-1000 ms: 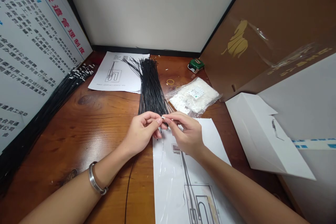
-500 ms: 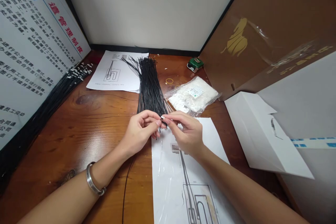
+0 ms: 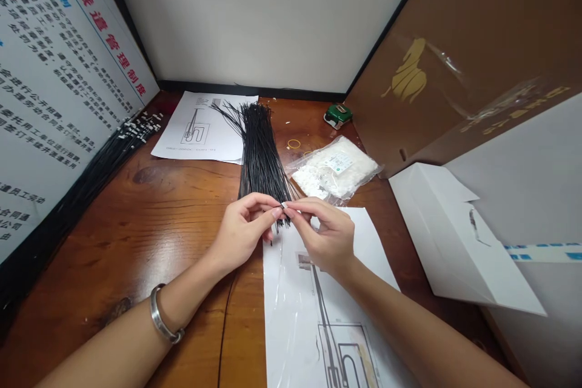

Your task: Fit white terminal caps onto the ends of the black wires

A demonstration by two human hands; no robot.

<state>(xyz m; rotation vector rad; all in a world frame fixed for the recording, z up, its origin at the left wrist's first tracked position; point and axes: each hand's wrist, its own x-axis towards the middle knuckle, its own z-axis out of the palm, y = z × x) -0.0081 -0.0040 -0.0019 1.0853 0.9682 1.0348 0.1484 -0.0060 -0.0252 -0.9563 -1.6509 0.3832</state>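
Observation:
My left hand (image 3: 245, 227) is closed in a pinch on a thin black wire (image 3: 222, 333), whose length trails down toward the near edge of the view. Thumb and forefinger of my right hand (image 3: 325, 233) are pinched on a tiny white connector (image 3: 284, 205), right at the left fingertips. Whether the wire's end sits inside the connector is too small to tell. Just beyond both hands lies a thick bundle of black wires (image 3: 261, 151), its near ends partly hidden behind my fingers. Under the right hand is a printed drawing sheet (image 3: 291, 315).
A clear bag of white connectors (image 3: 339, 163) lies right of the bundle, near rubber bands (image 3: 293, 144) and a green tape measure (image 3: 337, 115). Another drawing (image 3: 182, 133) is at the back left. Black wires with white ends (image 3: 104, 163) line the left wall; a white box (image 3: 454, 236) stands right.
Both hands stay pinched together at almost the same spot, with the fingertips slightly shifted. The trailing wire has swung a little to the right. The whole view has moved slightly.

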